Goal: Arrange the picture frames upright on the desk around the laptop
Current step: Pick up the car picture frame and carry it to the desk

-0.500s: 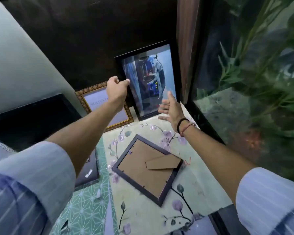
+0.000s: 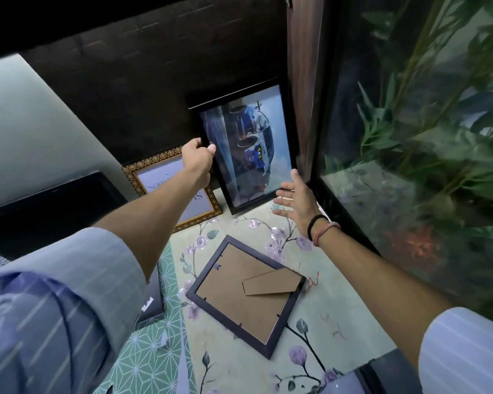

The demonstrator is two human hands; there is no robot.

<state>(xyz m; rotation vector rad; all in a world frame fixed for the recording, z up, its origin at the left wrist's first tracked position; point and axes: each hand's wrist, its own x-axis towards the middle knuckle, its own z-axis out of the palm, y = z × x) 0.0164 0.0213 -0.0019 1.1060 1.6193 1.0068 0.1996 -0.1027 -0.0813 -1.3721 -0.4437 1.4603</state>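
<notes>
A tall black picture frame [image 2: 248,149] stands upright, leaning on the dark back wall in the corner. My left hand [image 2: 198,159] grips its left edge. My right hand [image 2: 295,199] hovers open by the frame's lower right corner, fingers spread, just off the glass. A gold-patterned frame [image 2: 165,180] leans on the wall to the left, partly hidden by my left forearm. A dark frame [image 2: 246,292] lies face down on the floral desk cover, its brown stand showing. The laptop [image 2: 49,211] sits at the left, its dark screen visible.
A glass tank with green plants [image 2: 427,155] fills the right side, its black base edge close to my right arm. A wooden post [image 2: 302,81] stands beside the black frame. A dark object [image 2: 387,373] shows at the bottom right. A green patterned mat [image 2: 154,354] lies bottom centre.
My left hand slid slightly down the black frame's left edge. My right hand has drawn a little away from the frame's lower right corner. The frame stands steeper against the wall.
</notes>
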